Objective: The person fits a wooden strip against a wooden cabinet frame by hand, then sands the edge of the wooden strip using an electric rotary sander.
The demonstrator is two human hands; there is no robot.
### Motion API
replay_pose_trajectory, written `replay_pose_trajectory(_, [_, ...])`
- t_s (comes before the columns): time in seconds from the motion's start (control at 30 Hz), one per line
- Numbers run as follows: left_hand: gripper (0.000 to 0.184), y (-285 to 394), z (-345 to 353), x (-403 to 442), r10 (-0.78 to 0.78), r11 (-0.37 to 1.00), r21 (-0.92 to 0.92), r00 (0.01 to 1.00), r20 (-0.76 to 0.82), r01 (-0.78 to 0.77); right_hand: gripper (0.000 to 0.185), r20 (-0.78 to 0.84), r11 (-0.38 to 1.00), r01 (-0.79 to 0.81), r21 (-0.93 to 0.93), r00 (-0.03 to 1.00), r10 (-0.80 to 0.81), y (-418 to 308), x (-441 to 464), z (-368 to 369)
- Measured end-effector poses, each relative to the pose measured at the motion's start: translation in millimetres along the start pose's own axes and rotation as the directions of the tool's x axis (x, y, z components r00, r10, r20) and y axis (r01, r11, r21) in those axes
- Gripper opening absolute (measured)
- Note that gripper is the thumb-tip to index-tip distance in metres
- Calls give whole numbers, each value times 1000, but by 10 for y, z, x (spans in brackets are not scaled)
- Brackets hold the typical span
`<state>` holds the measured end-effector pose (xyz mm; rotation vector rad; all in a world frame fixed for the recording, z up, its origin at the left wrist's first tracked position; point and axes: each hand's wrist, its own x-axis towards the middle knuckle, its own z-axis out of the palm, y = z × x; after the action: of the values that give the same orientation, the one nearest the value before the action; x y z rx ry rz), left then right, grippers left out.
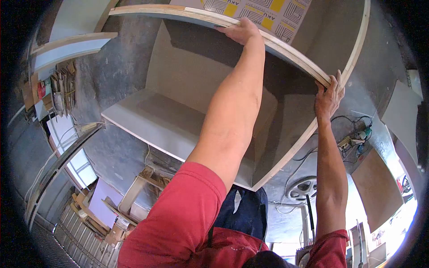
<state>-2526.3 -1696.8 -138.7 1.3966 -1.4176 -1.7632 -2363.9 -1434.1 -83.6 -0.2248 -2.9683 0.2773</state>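
Note:
A large wooden cabinet [178, 96] with grey inner faces and pale, bare edges fills the middle of the head view. Across it runs a long board [292, 52], which meets the cabinet's side panel [286, 163] near the right. My left hand [243, 32] is closed over the edge of this board around its middle; some of its fingers are hidden. Close to the corner joint, my right hand [330, 99] grips the same board's end, with its fingertips up against the side panel.
Printed sheeting [268, 15] with yellow blocks lies beyond the board. To the right are a teal power tool [364, 134] with tangled cords, a spoked wheel [301, 188] and a brown panel [377, 187]. Wood scraps [65, 89] and a curved-looking metal rail [58, 165] are on the left.

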Motion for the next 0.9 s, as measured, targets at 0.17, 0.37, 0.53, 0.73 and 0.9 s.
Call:
replay_pose_trajectory(0.17, [92,163,-33,-112,-6,1000,-10,1000,11,6,54,3,1000,-2,17,1000,2,-8,8,-10])
replay_pose_trajectory(0.37, [92,95,-38,-58,-21,999,30,1000,0,21,54,15,1000,-17,-7,1000,17,-25,8,-19])
replay_pose_trajectory(0.53, [93,160,-63,-96,11,981,193,1000,-28,-5,56,4,1000,-14,-1,1000,14,-36,17,-27])
replay_pose_trajectory(0.73, [90,368,-85,-205,-97,957,274,995,-15,98,57,25,999,-29,-24,999,30,-73,29,-65])
replay_pose_trajectory(0.9, [92,257,-48,-161,-27,964,263,999,-47,39,57,29,1000,-29,-7,999,29,-47,26,-49])
